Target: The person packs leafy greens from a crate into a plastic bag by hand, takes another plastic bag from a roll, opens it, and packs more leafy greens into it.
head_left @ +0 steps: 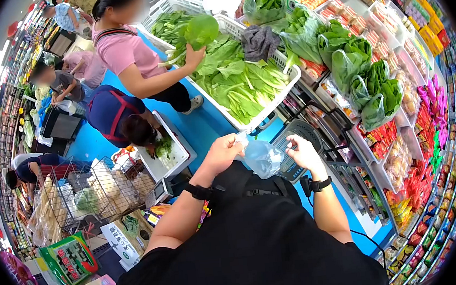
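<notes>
My left hand (225,152) is closed on the gathered top of a clear, bluish plastic bag (262,159), which hangs puffed out in front of my chest. What the bag holds, if anything, I cannot make out; a small white patch shows on its side. To the right of the bag, my right hand (304,154) has its fingers loosely bent and apart, with nothing in them. Just beyond both hands stands a white crate (249,125) of loose leafy greens (239,82). A grey cloth (260,43) lies on the greens at the crate's right side.
Bagged greens (351,64) line the shelf at right. A dark basket (292,137) sits just past my right hand. One person in pink (133,53) holds greens; another bends over a white bin (172,161). A wire cart (99,192) stands at left.
</notes>
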Action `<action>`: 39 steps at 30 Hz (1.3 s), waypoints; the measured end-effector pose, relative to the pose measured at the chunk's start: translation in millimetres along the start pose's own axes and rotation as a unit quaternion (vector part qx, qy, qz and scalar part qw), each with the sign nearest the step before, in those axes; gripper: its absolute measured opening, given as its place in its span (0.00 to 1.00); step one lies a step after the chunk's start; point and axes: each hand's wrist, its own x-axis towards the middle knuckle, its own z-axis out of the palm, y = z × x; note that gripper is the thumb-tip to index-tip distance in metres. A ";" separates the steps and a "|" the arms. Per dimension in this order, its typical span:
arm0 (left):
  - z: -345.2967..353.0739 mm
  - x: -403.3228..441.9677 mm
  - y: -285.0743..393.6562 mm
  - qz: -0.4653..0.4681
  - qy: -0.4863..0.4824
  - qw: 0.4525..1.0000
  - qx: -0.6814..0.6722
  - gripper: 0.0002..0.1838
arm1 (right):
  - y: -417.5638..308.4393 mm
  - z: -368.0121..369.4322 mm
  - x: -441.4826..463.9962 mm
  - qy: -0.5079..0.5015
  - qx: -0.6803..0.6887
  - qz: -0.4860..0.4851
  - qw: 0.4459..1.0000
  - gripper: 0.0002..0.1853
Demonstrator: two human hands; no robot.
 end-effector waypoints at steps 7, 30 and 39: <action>4.9 -3.4 9.5 0.010 0.051 0.994 0.097 0.11 | -1.1 -0.9 -3.2 -0.015 0.000 0.003 1.000 0.25; 24.7 -12.3 -20.2 0.021 0.050 0.992 0.118 0.12 | -4.8 3.5 -11.2 -0.091 -0.010 0.030 0.995 0.26; 18.5 -16.7 -9.8 -0.018 -0.001 0.999 0.035 0.09 | -23.0 14.9 -7.1 -0.109 -0.021 0.024 0.994 0.28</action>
